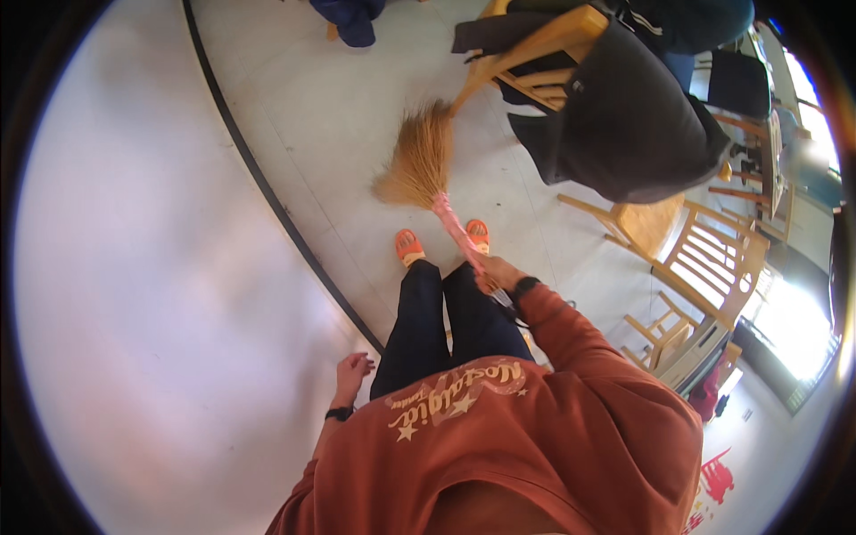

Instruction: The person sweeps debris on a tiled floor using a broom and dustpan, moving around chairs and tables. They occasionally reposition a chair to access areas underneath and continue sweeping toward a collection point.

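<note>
My right hand (498, 273) is closed around the pink-wrapped handle of a straw broom (424, 150). The bristles fan out over the pale tiled floor (348, 127) in front of my orange sandals, with their far tip close to a wooden chair leg. A cord hangs from the handle's end near my wrist. My left hand (355, 372) hangs beside my left thigh, close to the white wall, its fingers loosely bent and nothing seen in them. Small dark specks lie on the floor around the broom.
A white wall (160, 267) with a black baseboard (254, 160) runs along my left. Ahead to the right stands a wooden chair (555, 50) with a dark jacket (615, 127) over it. Another wooden chair (709, 257) and a stool (662, 334) stand at the right. Dark blue cloth shows at the top.
</note>
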The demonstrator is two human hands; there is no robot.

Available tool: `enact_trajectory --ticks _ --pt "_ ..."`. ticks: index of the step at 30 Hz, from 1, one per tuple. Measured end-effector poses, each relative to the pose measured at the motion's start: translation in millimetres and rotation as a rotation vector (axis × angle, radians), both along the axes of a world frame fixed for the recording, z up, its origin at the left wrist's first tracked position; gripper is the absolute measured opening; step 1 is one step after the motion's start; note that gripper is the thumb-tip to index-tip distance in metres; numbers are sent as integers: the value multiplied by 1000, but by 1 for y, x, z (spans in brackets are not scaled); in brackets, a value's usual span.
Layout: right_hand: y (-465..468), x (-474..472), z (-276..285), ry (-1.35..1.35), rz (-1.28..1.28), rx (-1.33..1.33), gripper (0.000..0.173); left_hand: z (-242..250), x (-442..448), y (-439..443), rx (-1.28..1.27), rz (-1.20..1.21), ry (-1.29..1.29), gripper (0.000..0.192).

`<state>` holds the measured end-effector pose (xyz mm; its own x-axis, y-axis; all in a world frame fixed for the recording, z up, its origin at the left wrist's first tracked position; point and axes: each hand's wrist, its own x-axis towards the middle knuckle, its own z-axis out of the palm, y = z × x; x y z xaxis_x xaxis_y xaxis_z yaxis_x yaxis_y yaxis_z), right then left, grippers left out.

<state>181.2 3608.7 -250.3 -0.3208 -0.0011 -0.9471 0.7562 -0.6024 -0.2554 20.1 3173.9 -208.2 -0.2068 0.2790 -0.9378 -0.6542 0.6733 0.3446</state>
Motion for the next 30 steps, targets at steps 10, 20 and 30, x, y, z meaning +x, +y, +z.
enact_trajectory --ticks 10,20,30 --pt "-45 34 71 -33 446 223 38 2 -49 63 3 -279 52 26" --pt "67 174 -10 -335 354 519 64 21 -48 112 -12 -380 85 26" --pt "18 237 125 -274 113 431 49 31 -26 194 13 -525 127 24"
